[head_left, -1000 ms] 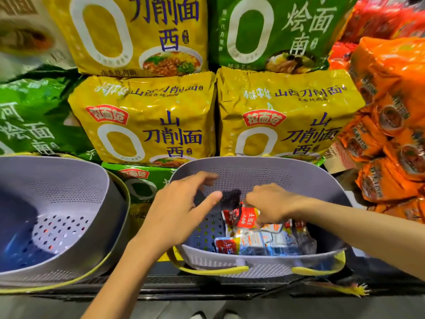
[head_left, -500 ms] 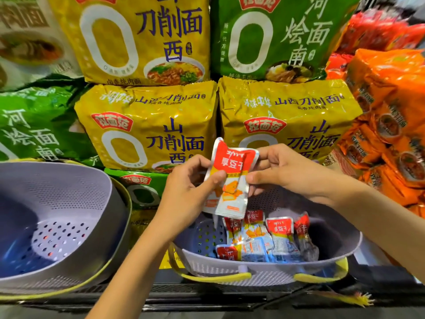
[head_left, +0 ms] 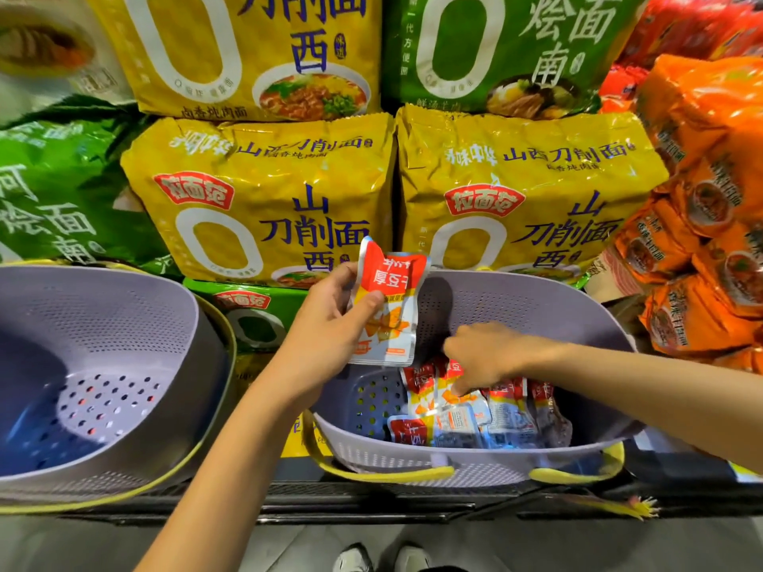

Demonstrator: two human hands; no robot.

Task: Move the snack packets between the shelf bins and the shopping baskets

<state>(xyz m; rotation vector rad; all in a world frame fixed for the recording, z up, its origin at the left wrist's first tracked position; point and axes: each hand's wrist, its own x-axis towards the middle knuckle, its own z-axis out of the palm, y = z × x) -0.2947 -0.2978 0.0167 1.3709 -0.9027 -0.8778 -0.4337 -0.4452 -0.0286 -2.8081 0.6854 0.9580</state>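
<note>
Baskets (head_left: 413, 460) rest on a dark shelf (head_left: 371, 499) before stacked noodle bags (head_left: 264, 192).

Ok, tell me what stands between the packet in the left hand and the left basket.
Nothing visible does. The left hand grips the packet above the right basket's left edge; the left basket sits open-topped beside it, a green noodle pack low between them. The right hand is in the right basket, off that path.
</note>
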